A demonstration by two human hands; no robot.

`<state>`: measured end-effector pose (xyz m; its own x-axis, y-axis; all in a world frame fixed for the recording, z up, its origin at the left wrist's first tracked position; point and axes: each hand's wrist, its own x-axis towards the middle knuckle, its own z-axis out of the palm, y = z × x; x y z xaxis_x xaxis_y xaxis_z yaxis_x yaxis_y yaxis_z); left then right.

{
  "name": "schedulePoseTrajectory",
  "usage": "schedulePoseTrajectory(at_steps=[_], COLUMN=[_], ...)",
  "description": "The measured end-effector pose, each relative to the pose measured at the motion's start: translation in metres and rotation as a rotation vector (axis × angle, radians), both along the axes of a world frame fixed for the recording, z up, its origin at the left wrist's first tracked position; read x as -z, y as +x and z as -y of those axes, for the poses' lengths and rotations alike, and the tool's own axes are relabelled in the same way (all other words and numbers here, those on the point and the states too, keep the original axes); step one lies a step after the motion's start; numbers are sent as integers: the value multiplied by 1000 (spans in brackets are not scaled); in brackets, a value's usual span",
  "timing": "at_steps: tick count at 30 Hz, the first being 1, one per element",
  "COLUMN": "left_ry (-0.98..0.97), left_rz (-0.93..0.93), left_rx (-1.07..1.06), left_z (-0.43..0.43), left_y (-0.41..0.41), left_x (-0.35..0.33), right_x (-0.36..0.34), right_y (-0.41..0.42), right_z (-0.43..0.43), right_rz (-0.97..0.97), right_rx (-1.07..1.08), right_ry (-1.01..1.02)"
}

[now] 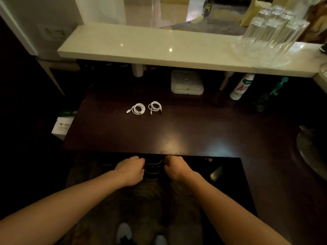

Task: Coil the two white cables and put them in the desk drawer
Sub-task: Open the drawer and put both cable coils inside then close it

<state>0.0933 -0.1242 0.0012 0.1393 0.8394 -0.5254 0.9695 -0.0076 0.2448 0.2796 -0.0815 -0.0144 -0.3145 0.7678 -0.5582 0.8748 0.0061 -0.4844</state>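
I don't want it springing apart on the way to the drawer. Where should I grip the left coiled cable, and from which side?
Pinch across all the loops of the left coiled cable at its near rim, coming down from above. It lies flat on the desk, so one pinch holds every loop. Avoid the plug tail sticking out left: lifting there would likely unwind it.

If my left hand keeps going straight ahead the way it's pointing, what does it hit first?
Most likely the desk's front edge: the left hand has its curled fingers right at it. It is dim there, so it could instead slip underneath.
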Motion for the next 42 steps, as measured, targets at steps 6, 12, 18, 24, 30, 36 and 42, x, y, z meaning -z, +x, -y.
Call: schedulePoseTrajectory(at_steps=[6, 12, 18, 24, 30, 36, 42], left_ry=[109, 286, 349, 255, 140, 18, -147], left_rz=[4, -49, 31, -8, -23, -1, 60], left_rx=[41, 85, -8, -58, 38, 107, 128], left_z=[-9, -28, -30, -1, 75, 111, 103], left_y=[7, -4, -4, 8, 11, 8, -10], left_x=[108, 210, 239, 223, 208, 207, 137], right_x=[92, 199, 228, 216, 209, 193, 131], right_y=[-26, -56, -65, -65, -49, -43, -47], right_z=[1, 0, 7, 46, 108, 129, 128], right_rz=[75, 155, 157, 170, 175, 221, 260], right_rx=[-73, -220, -136, -152, -198, -233, -154], right_ry=[33, 259, 346, 387, 228, -12, -77])
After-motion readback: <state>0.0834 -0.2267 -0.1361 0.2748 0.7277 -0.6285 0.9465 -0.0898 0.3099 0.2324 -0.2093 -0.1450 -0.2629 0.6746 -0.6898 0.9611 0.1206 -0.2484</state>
